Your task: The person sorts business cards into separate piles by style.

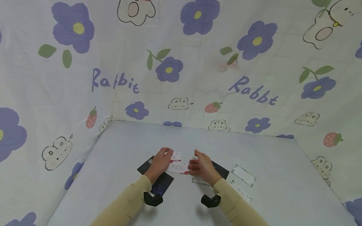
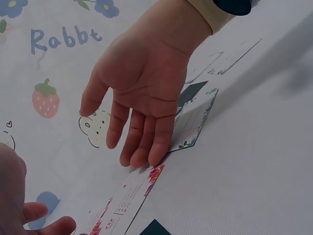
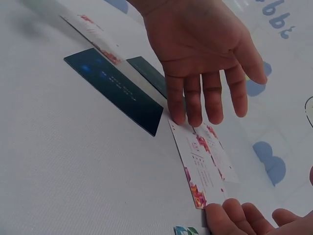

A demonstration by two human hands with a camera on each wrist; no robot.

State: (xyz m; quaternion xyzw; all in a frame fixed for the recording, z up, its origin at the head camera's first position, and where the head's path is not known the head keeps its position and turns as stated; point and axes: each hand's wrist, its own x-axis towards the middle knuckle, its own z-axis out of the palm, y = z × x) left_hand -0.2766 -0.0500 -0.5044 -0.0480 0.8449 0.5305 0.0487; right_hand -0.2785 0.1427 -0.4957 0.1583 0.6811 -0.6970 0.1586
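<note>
Two white cards with red floral corners, a nearer card (image 1: 178, 168) and a farther card (image 1: 177, 156), lie on the table between my hands. My left hand (image 1: 160, 162) is at their left end, fingers extended, fingertips right at the card edge in the right wrist view. Across from it, my right hand (image 1: 202, 167) has its palm turned inward and straight fingers at the right end of the nearer card. Under the right hand, a leaf-bordered white card (image 2: 188, 125) shows partly. Dark cards, one nearer (image 1: 163, 183) and one farther (image 1: 145, 165), lie around my left wrist, partly covered.
To the right of my right hand lie a dark card (image 1: 222, 169) and two leaf-bordered white cards, one farther (image 1: 244, 175) and one nearer (image 1: 241, 190). Another red-floral white card (image 3: 93, 36) lies beyond the dark cards. Patterned cloth (image 1: 195, 91) walls the white table (image 1: 127, 138).
</note>
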